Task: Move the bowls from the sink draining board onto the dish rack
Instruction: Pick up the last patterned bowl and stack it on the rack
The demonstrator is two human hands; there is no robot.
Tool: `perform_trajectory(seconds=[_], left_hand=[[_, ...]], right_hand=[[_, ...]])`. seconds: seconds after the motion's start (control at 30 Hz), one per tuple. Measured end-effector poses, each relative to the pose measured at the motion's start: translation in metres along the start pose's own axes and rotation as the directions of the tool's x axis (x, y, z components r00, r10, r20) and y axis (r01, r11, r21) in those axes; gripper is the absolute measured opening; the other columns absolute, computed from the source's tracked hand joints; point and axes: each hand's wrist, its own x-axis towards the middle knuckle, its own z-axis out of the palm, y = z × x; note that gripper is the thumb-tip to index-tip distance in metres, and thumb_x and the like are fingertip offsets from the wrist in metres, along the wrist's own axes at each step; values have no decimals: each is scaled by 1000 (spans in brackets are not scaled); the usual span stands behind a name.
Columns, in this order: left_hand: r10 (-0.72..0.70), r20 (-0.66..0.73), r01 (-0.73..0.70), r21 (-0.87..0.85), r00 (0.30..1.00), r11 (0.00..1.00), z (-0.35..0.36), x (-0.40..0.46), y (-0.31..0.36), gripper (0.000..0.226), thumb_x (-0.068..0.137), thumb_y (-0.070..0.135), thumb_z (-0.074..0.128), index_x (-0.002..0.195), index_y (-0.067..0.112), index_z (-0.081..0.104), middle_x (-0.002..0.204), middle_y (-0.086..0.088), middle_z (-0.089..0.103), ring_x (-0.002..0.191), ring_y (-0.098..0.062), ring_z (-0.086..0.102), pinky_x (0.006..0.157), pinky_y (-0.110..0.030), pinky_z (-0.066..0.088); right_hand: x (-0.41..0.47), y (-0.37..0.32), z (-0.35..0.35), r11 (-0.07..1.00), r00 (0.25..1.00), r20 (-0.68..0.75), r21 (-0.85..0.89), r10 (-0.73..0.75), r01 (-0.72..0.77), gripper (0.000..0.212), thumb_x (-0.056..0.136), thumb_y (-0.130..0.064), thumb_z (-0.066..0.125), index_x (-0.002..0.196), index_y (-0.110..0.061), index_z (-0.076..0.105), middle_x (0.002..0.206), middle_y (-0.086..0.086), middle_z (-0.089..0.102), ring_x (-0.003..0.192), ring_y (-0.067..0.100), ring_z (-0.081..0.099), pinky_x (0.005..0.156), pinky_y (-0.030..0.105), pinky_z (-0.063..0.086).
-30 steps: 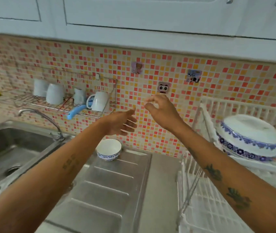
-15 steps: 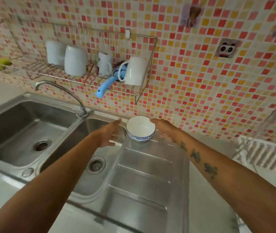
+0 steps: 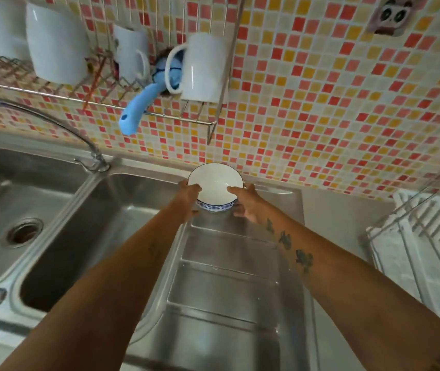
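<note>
A small white bowl (image 3: 214,183) with a blue patterned band stands upright at the far end of the steel draining board (image 3: 221,290), against the tiled wall. My left hand (image 3: 188,195) grips its left side, thumb over the rim. My right hand (image 3: 245,203) grips its right side, thumb on the rim and fingers spread below. The white dish rack (image 3: 425,253) shows at the right edge, only partly in view.
Two steel sink basins (image 3: 60,226) lie left of the draining board, with a curved tap (image 3: 39,116) behind them. A wire wall shelf (image 3: 160,113) above holds white mugs (image 3: 202,66) and a blue-handled brush (image 3: 135,111).
Both hands came down from the air in front of the wall and closed onto the two sides of the bowl. The view swung left and down, away from the dish rack.
</note>
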Motion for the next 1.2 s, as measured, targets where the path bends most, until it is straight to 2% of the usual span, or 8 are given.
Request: perform_trajectory(seconds=[0.17,0.33,0.6,0.77,0.83,0.9,1.03,1.2], left_hand=[[-30,17,30,-18,999,999,-1,15,-9,60,89,-2,39,143,23,31,147,-15,37,129,-43,43,98,-59,45],[-4,45,7,-83,999,997,-4,19,-14,64,86,-10,38,142,19,36,145,-15,41,117,-40,48,92,-58,51],[27,41,-21,-142,999,990,10,-1,-13,62,84,-15,45,139,12,38,142,-17,41,115,-40,50,56,-43,56],[-58,189,112,-288,980,951,36,-34,-5,47,91,25,55,135,11,45,127,-16,52,112,-34,53,65,-47,56],[-138,291,245,-373,947,895,45,-44,0,68,84,56,57,132,8,48,108,-15,57,112,-33,54,70,-52,56],[-220,388,384,-419,895,823,52,-54,6,91,76,74,52,134,5,44,118,-17,54,118,-38,51,82,-57,52],[-220,614,508,-345,758,789,70,-103,24,90,64,77,63,138,27,49,145,-15,48,129,-46,47,103,-58,41],[-11,648,322,-364,762,874,93,-202,49,62,79,65,56,115,17,70,123,-24,66,114,-50,58,96,-66,43]], right_hand=[[8,7,9,996,1000,1,84,-10,10,57,93,-2,45,139,-27,23,143,10,38,114,34,54,91,48,53],[15,10,8,971,998,35,236,-44,34,60,90,10,38,138,-25,27,144,10,31,110,32,46,84,52,55],[-2,13,-14,958,997,5,279,-73,69,63,85,15,41,130,-28,33,144,9,33,126,40,43,87,59,53],[-39,2,-55,960,992,-51,250,-118,127,70,84,16,41,136,-29,30,145,8,30,124,44,45,85,62,53],[-63,-6,-74,956,986,-56,239,-159,168,71,83,16,41,136,-29,30,142,8,32,122,43,46,84,62,54],[-91,-15,-90,955,979,-56,216,-197,205,71,82,17,40,135,-30,31,136,5,34,115,39,48,79,59,56],[-156,-33,-119,947,951,-34,89,-307,309,70,82,14,43,134,-31,33,120,5,41,106,33,53,65,45,59],[-242,-63,-150,869,875,50,-101,-482,484,73,82,14,43,139,-29,30,134,8,41,122,34,46,70,46,59]])
